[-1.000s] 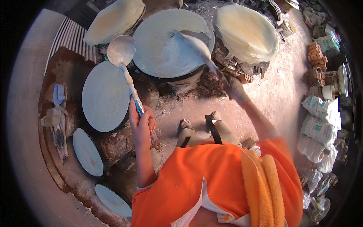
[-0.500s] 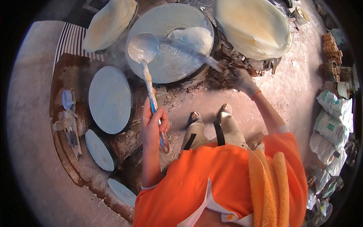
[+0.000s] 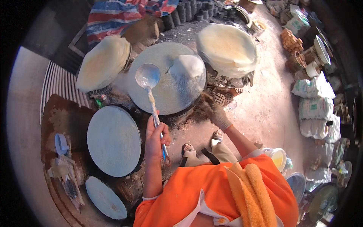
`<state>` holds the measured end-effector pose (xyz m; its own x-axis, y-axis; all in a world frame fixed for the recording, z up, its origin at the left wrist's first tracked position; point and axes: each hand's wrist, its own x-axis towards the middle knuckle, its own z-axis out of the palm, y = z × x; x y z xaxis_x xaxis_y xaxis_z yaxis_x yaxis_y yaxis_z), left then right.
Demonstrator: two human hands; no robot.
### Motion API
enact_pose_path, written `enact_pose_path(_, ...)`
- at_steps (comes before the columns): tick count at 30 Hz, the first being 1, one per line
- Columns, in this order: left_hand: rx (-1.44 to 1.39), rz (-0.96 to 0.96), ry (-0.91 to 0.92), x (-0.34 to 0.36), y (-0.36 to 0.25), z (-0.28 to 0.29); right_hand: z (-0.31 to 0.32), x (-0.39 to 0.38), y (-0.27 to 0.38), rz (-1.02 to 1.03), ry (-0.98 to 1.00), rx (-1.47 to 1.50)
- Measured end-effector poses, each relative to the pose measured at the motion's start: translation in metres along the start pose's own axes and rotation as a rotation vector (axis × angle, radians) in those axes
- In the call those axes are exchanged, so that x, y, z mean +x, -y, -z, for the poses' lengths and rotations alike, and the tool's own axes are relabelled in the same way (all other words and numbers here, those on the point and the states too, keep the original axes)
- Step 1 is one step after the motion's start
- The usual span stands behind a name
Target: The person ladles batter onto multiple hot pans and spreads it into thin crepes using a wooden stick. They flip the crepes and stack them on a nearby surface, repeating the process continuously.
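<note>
My left hand (image 3: 157,136) grips the long handle of a metal ladle (image 3: 147,75), whose bowl is over the big round griddle (image 3: 141,100), coated pale. My gloved right hand (image 3: 217,115), blurred at the griddle's front right, is closed around the spreader's handle, which is hard to make out. The spreader's pale, blurred head (image 3: 187,66) is over the right half of the griddle. A stack of thin round sheets (image 3: 227,47) lies right of the griddle, another (image 3: 102,62) left of it. A second coated griddle (image 3: 113,140) sits beside my left hand.
A third griddle (image 3: 106,198) is at lower left. Perforated cylinders (image 3: 219,98) lie under the right stack. Sacks (image 3: 315,109), buckets (image 3: 278,159) and bricks (image 3: 291,39) line the right side. A striped tarp (image 3: 124,15) and dark cylinders (image 3: 181,13) are behind; corrugated sheeting (image 3: 64,85) is at left.
The view has shifted, showing more behind the griddle. The ladle bowl has moved right onto the griddle. The spreader's head has swung from the middle to the right part of the griddle.
</note>
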<state>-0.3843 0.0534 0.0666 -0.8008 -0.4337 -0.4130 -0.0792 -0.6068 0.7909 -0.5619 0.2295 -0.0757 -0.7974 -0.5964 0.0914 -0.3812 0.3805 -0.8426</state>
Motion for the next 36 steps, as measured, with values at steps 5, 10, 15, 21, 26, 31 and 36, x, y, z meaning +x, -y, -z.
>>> enact_pose_path(5,0.014,0.033,0.017,-0.002,-0.011,-0.003,-0.014,0.001,-0.016,-0.333,-0.164,0.12)
enact_pose_path(10,0.008,0.065,-0.072,0.006,-0.008,-0.001,-0.03,0.003,0.01,-0.198,-0.016,0.002)
enact_pose_path(15,0.258,0.146,0.003,0.063,-0.049,-0.013,0.014,0.024,0.012,-0.467,0.1,0.546)
enact_pose_path(21,0.395,0.029,-0.103,0.155,-0.071,-0.028,0.051,0.014,0.036,-0.164,0.317,0.04)
enact_pose_path(26,0.488,0.059,-0.083,0.085,-0.042,0.009,0.036,-0.03,0.041,-0.544,0.232,0.494)
enact_pose_path(31,0.519,0.191,-0.051,0.032,-0.028,0.012,-0.014,-0.007,0.048,-0.591,0.294,0.42)
enact_pose_path(36,0.522,0.168,-0.038,0.005,0.004,0.016,-0.052,-0.047,0.03,-0.43,-0.01,0.302)
